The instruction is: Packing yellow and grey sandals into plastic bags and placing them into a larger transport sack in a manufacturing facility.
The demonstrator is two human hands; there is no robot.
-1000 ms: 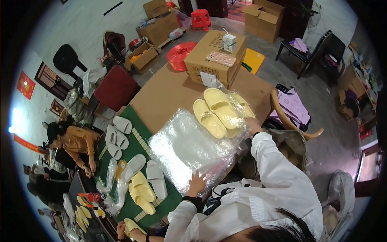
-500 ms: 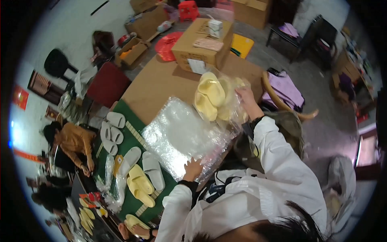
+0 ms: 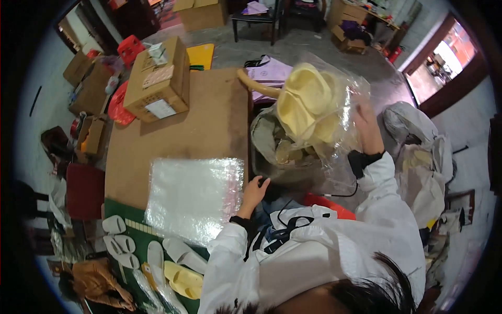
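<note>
Slippers: pale yellow slippers (image 3: 303, 99), smooth and rounded, show tilted and slightly blurred through a crinkled, glinting clear bag (image 3: 334, 159), held up beyond the right edge of the brown table (image 3: 209, 125).
Right hand: well right of the table, the right hand (image 3: 367, 125) pinches the bag's side.
Left hand: fingers parted, the left hand (image 3: 253, 196) is at the table's right edge, just beside a glossy plastic stack (image 3: 191, 196).
</note>
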